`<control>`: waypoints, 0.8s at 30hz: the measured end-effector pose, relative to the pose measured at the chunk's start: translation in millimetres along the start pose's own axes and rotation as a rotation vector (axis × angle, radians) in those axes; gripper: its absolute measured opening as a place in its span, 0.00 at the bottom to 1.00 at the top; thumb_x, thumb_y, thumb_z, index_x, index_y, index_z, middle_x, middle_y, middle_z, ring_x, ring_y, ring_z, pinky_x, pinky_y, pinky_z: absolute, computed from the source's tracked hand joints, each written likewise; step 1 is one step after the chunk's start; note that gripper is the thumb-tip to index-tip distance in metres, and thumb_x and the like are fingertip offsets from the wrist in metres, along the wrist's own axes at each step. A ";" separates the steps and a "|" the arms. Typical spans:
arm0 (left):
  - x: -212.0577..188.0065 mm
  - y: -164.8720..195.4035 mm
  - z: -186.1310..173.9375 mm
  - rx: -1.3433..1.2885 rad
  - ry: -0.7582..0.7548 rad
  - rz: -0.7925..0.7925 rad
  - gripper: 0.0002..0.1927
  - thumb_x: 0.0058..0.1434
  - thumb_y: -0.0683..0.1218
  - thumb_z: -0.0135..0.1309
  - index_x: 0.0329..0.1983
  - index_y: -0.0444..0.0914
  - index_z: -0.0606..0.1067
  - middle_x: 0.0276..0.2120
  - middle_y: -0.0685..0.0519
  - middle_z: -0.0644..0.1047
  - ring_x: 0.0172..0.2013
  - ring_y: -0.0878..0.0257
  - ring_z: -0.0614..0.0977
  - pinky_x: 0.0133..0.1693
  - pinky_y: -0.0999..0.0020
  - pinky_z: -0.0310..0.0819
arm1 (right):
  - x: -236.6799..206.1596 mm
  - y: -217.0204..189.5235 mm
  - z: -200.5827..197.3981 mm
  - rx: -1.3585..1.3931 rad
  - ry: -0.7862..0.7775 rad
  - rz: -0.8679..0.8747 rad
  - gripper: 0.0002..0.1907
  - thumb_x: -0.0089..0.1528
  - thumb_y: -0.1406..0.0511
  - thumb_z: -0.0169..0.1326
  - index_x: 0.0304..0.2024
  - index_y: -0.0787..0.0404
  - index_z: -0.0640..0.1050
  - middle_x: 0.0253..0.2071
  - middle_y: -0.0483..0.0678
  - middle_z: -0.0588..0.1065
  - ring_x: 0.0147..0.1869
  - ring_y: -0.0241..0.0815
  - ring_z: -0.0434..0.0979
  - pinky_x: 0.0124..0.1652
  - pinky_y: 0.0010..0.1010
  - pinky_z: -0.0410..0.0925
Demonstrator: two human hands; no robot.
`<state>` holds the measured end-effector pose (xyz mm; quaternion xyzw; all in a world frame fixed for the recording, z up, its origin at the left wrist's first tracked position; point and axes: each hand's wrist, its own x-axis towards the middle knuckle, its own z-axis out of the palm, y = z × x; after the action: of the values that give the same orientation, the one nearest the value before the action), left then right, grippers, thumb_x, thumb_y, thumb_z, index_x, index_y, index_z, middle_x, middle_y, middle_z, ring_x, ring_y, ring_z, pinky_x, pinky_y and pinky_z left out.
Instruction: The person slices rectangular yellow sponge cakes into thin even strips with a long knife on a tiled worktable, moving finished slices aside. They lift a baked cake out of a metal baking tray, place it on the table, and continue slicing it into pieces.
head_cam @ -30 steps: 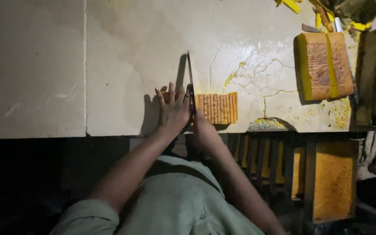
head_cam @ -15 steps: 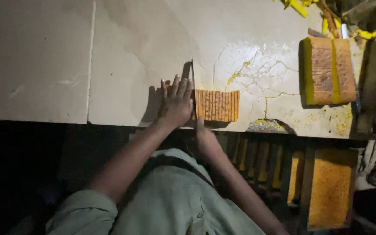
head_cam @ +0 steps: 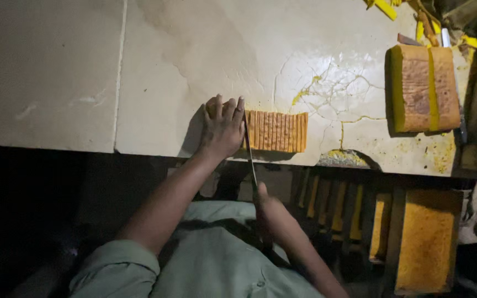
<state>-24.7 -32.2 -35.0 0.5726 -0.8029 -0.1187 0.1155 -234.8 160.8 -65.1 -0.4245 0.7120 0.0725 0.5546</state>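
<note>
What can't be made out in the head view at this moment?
- Piece under the left hand: covered by the palm and fingers.
- Knife handle and the right hand grip: in deep shadow below the table edge.
- Far end of the sliced block: hidden by its own top.
- Yellow scraps at the top: cut off by the frame edge.
- Slabs under the table: too dark to count.

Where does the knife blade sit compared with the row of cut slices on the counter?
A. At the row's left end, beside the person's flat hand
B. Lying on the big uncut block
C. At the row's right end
A: the knife blade stands between the left hand and the sliced row.
</note>
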 end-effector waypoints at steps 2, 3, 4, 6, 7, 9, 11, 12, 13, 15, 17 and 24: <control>1.4 -1.8 4.2 -0.013 0.016 -0.004 0.35 0.70 0.54 0.42 0.76 0.35 0.53 0.69 0.39 0.59 0.70 0.34 0.54 0.62 0.22 0.48 | 19.7 -27.6 5.2 -0.182 0.189 -0.306 0.32 0.76 0.50 0.33 0.53 0.74 0.70 0.36 0.67 0.76 0.34 0.65 0.79 0.37 0.51 0.71; 0.6 -2.8 7.3 -0.023 0.023 -0.001 0.35 0.70 0.54 0.42 0.76 0.35 0.53 0.69 0.38 0.59 0.69 0.33 0.54 0.62 0.22 0.47 | 24.1 -46.7 3.5 -0.333 0.271 -0.454 0.29 0.74 0.51 0.35 0.55 0.73 0.69 0.37 0.66 0.76 0.33 0.65 0.79 0.36 0.51 0.71; -0.4 -4.1 10.5 -0.046 0.018 -0.008 0.35 0.69 0.54 0.42 0.76 0.36 0.53 0.69 0.39 0.59 0.71 0.35 0.53 0.63 0.22 0.46 | 22.6 -66.6 -0.4 -0.387 0.309 -0.503 0.26 0.73 0.53 0.37 0.56 0.72 0.67 0.37 0.66 0.77 0.33 0.64 0.79 0.35 0.51 0.72; -1.1 -7.8 16.1 -0.087 0.025 -0.018 0.36 0.69 0.54 0.43 0.77 0.37 0.53 0.70 0.42 0.59 0.73 0.38 0.51 0.66 0.23 0.43 | 12.0 -106.4 -20.1 -0.392 0.286 -0.471 0.24 0.70 0.57 0.40 0.59 0.70 0.63 0.38 0.65 0.77 0.33 0.63 0.80 0.34 0.51 0.72; -0.7 -10.5 17.8 -0.107 0.063 0.012 0.36 0.68 0.53 0.43 0.77 0.36 0.53 0.71 0.41 0.59 0.74 0.38 0.51 0.67 0.24 0.43 | 4.8 -125.2 -32.2 -0.379 0.268 -0.439 0.24 0.69 0.59 0.42 0.61 0.69 0.61 0.38 0.65 0.77 0.33 0.62 0.80 0.34 0.51 0.73; 1.0 -15.2 18.2 -0.150 0.138 0.076 0.37 0.67 0.51 0.45 0.77 0.34 0.53 0.73 0.39 0.58 0.75 0.38 0.49 0.68 0.26 0.42 | -3.6 -163.2 -53.7 -0.322 0.238 -0.333 0.26 0.66 0.63 0.45 0.64 0.67 0.58 0.39 0.64 0.77 0.32 0.61 0.80 0.32 0.52 0.73; 2.5 -18.6 18.3 0.051 0.158 0.080 0.31 0.68 0.51 0.47 0.71 0.38 0.56 0.74 0.43 0.57 0.75 0.39 0.49 0.66 0.24 0.41 | -8.4 -193.9 -60.1 -0.206 0.201 -0.176 0.32 0.63 0.67 0.48 0.68 0.64 0.54 0.40 0.63 0.77 0.32 0.60 0.80 0.31 0.52 0.74; 2.3 -19.9 17.9 0.151 0.157 0.077 0.28 0.68 0.52 0.48 0.68 0.39 0.57 0.75 0.45 0.57 0.76 0.40 0.49 0.65 0.23 0.41 | -12.9 -202.3 -58.8 -0.139 0.186 -0.122 0.35 0.62 0.69 0.50 0.69 0.63 0.52 0.40 0.63 0.77 0.32 0.59 0.80 0.31 0.52 0.74; 1.5 -20.8 17.9 0.037 0.125 0.071 0.33 0.65 0.52 0.50 0.70 0.37 0.56 0.73 0.43 0.56 0.74 0.39 0.48 0.65 0.22 0.40 | -20.0 -205.6 -54.7 -0.071 0.196 -0.158 0.30 0.64 0.66 0.49 0.67 0.65 0.55 0.40 0.63 0.77 0.34 0.62 0.80 0.33 0.55 0.73; -1.5 -21.0 17.5 -0.196 0.041 0.046 0.42 0.59 0.54 0.53 0.72 0.33 0.54 0.70 0.38 0.55 0.71 0.36 0.48 0.63 0.21 0.40 | -40.3 -197.0 -39.2 -0.275 0.370 -0.476 0.27 0.61 0.68 0.53 0.62 0.68 0.63 0.40 0.66 0.78 0.45 0.65 0.80 0.44 0.51 0.72; -4.4 -20.4 18.0 -0.146 0.040 0.037 0.39 0.64 0.51 0.51 0.76 0.34 0.54 0.71 0.41 0.56 0.74 0.38 0.48 0.66 0.24 0.44 | -75.5 -164.5 -25.3 -0.027 0.199 -0.172 0.23 0.74 0.59 0.40 0.67 0.65 0.64 0.39 0.64 0.79 0.43 0.62 0.81 0.44 0.46 0.74; -0.3 -19.2 25.2 -0.115 0.046 0.041 0.39 0.65 0.51 0.49 0.76 0.32 0.53 0.72 0.39 0.55 0.74 0.38 0.47 0.64 0.24 0.43 | -58.0 -100.1 5.3 -0.345 0.231 -0.297 0.43 0.60 0.66 0.55 0.72 0.70 0.49 0.43 0.70 0.77 0.49 0.71 0.77 0.45 0.53 0.71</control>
<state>-15.5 -36.5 -65.0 0.5512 -0.8034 -0.1489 0.1691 -161.0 131.3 19.1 -0.6183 0.6774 0.0617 0.3936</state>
